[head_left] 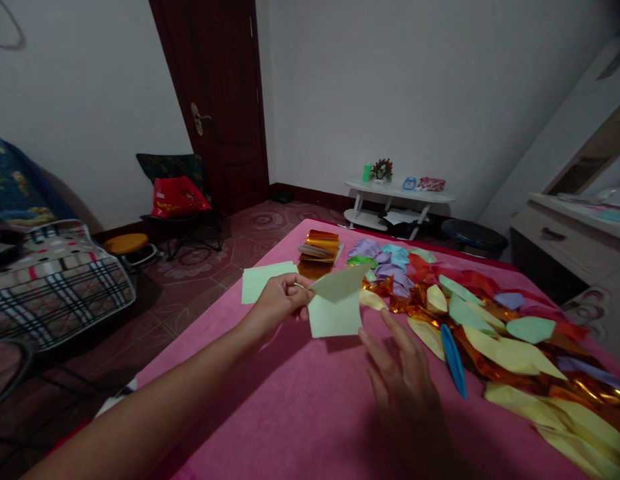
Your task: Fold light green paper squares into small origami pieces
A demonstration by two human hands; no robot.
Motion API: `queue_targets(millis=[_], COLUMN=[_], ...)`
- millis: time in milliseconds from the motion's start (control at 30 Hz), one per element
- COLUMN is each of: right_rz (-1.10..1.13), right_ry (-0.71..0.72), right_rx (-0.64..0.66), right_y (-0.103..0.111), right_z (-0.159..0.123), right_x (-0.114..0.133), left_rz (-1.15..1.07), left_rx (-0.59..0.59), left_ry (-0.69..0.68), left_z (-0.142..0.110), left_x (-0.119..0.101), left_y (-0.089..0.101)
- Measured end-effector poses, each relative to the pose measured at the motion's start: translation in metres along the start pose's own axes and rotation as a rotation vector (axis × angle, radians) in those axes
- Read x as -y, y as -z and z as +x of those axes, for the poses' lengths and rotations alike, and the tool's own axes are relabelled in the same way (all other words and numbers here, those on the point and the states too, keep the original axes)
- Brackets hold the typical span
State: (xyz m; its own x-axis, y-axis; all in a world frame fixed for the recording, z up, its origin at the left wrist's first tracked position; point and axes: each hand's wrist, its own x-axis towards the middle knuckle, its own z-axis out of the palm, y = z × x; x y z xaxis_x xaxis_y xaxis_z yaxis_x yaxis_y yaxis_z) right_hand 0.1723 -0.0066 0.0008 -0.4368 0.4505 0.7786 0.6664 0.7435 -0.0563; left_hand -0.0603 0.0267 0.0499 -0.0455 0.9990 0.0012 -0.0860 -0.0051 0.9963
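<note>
My left hand (285,297) pinches a light green square of paper (336,319) at its left edge, above the pink-covered table. The upper part of the sheet is bent over towards me and looks darker. My right hand (403,370) has its fingers apart, with one fingertip close to the sheet's lower right corner; whether it touches cannot be made out. Behind my left hand lie more light green sheets (255,283). A pile of gold foil paper (317,257) is just beyond the held sheet.
Folded paper pieces in yellow, green, purple and red (505,350), with gold foil among them, cover the table's right side. A blue folded piece (453,360) lies near my right hand. Past the pink table (270,407) stand a low white table (400,191) and a dark stool (474,233).
</note>
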Motion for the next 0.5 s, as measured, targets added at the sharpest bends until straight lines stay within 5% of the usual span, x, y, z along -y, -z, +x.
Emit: queue_targets(millis=[167, 333, 433, 500], right_rz=[-0.005, 0.100, 0.191, 0.269], right_ry=[0.079, 0.099, 0.110, 0.051], right_rx=[-0.036, 0.031, 0.103, 0.147], right_y=[0.013, 0.015, 0.015, 0.014], right_z=[0.001, -0.009, -0.016, -0.020], right_x=[-0.010, -0.022, -0.029, -0.031], left_rz=[-0.141, -0.172, -0.093, -0.005], left_rx=[0.094, 0.280, 0.333, 0.304], left_ry=[0.137, 0.324, 0.317, 0.192], left_z=[-0.010, -0.022, -0.028, -0.032], left_x=[0.001, 0.031, 0.049, 0.055], left_y=[-0.012, -0.025, -0.024, -0.020])
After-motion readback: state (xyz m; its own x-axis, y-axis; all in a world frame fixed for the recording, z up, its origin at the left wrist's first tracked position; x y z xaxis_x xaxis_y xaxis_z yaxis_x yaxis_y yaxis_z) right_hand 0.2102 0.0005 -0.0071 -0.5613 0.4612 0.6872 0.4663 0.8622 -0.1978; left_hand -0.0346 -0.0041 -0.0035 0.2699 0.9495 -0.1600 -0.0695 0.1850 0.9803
